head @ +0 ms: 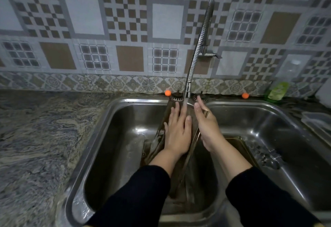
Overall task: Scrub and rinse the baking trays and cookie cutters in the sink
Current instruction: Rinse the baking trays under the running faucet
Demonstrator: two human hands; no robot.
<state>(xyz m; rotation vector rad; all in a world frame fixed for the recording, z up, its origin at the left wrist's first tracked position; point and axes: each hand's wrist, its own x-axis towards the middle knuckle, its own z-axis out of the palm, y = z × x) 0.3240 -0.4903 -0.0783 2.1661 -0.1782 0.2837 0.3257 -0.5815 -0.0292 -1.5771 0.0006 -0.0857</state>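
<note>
A dark bronze baking tray (159, 137) stands tilted in the left basin of the steel double sink (111, 112), its top edge under the running tap (188, 90). My left hand (177, 133) lies flat on the tray's face with fingers spread, water falling beside it. My right hand (207, 128) grips the tray's right edge. A second tray (238, 139) lies in the right basin, partly hidden by my right forearm. No cookie cutters are visible.
A granite counter (35, 146) runs along the left. Two sink strainers (176, 96) and two small orange balls (167, 93) sit behind the sink. A green soap bottle (277, 90) stands at the back right, a clear container (318, 121) on the right.
</note>
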